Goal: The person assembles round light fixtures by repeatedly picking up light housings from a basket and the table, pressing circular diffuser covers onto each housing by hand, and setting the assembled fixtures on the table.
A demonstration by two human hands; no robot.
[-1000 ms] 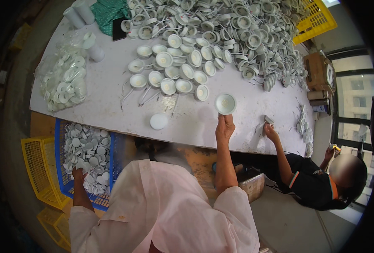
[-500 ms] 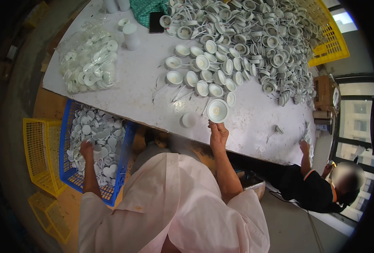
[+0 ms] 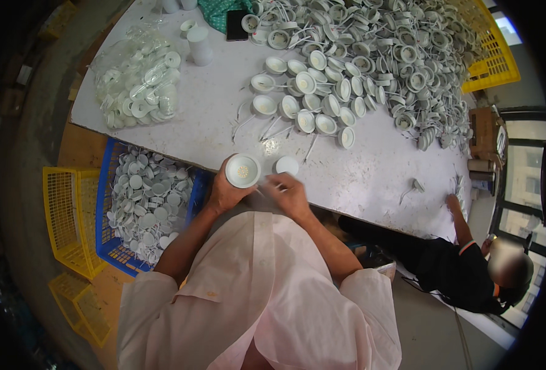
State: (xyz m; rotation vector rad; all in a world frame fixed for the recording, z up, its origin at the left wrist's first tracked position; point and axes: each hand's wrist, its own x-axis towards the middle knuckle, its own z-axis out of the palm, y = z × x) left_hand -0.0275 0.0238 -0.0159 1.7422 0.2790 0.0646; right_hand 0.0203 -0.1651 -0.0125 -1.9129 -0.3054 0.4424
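Left hand is closed round a white round lamp, thumb and fingers on its rim, open face up with a yellowish dotted patch in the middle. Lamp sits at the near edge of the worktop, in front of the torso. Right hand is just right of it, fingers bent, fingertips near the lamp's lower right rim; motion blur there, so can't tell whether it's gripping anything. White disc lies on the worktop just beyond the right hand. Beyond both hands: a cluster of similar lamps with white leads, then a big pile of ring-shaped housings further back. Left of the left hand, below worktop level: blue crate full of white wired discs. Clear bag of white parts is beyond and left of the left hand. Well right of the right hand, a lone wired piece and a co-worker's hand at the worktop's edge. Vs half a second ago: lamp has gone from right hand to left; left hand has come up from over the blue crate; disc still on the worktop.
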